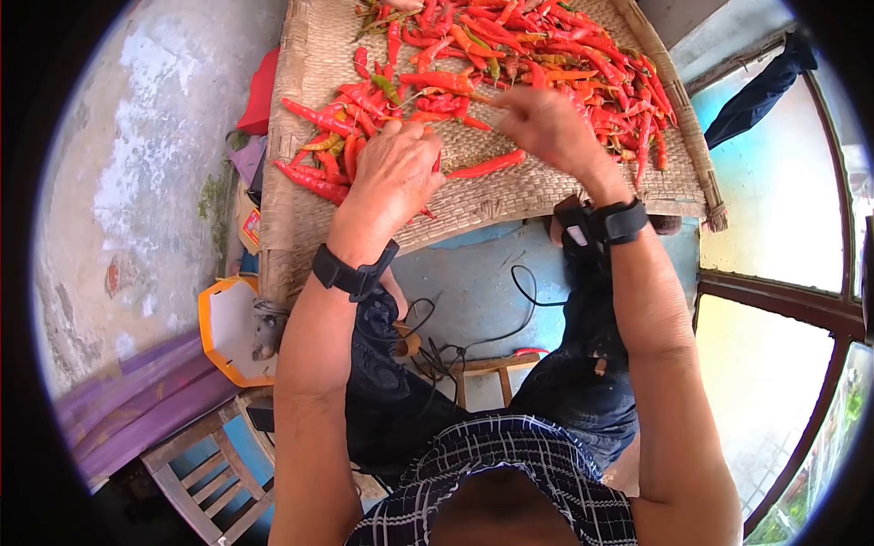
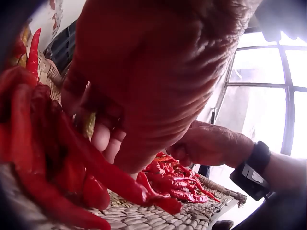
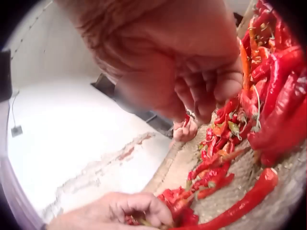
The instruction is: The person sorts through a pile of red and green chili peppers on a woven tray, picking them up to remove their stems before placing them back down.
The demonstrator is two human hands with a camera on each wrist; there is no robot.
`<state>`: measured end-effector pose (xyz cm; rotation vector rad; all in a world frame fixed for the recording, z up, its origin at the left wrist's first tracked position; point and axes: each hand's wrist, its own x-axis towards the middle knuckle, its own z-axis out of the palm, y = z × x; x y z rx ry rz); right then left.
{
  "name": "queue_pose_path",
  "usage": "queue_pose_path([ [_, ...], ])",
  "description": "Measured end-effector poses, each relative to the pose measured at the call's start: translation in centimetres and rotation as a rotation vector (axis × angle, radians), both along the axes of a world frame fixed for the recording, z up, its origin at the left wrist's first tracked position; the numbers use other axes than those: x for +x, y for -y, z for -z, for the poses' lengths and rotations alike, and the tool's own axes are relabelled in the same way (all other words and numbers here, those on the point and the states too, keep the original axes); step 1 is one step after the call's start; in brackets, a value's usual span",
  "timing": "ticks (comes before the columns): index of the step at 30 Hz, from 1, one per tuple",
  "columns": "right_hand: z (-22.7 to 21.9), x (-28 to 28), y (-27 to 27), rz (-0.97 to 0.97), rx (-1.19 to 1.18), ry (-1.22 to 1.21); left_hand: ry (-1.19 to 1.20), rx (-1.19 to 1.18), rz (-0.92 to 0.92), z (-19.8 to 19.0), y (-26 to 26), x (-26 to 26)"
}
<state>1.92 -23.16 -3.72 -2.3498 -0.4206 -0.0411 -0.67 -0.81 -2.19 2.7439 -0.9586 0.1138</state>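
Red chili peppers (image 1: 446, 102) with a few orange and green ones are spread over a woven mat (image 1: 492, 193). My left hand (image 1: 393, 168) is at the near left pile, its fingers curled around a chili pepper; a greenish stem (image 2: 89, 125) shows between the fingers in the left wrist view. Over the middle of the mat is my right hand (image 1: 551, 132), blurred, its fingers bent close to an orange-red pepper (image 1: 437, 81). I cannot tell whether it grips that pepper. A single red pepper (image 1: 489, 166) lies on the weave between the hands.
Another person's hand (image 3: 184, 130) is at the mat's far edge. A weathered wall (image 1: 155, 164) stands on the left, windows (image 1: 765, 364) on the right. Below the mat are black cables (image 1: 446, 355), an orange-rimmed box (image 1: 238, 328) and a wooden chair (image 1: 214, 473).
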Motion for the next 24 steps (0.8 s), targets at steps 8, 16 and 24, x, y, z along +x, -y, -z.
queue_pose_path([
  [8, 2.0, -1.5, -2.1, -0.14, -0.49, 0.037, 0.013, 0.26, -0.061, 0.7, 0.8, -0.2],
  [16, -0.3, 0.4, -0.1, -0.023, 0.209, -0.116, -0.211, -0.136, -0.151, -0.2, -0.5, 0.4],
  [24, -1.0, 1.9, 2.8, 0.383, 1.382, -0.205, -0.42, -0.712, -0.282, -0.8, -0.8, 1.9],
])
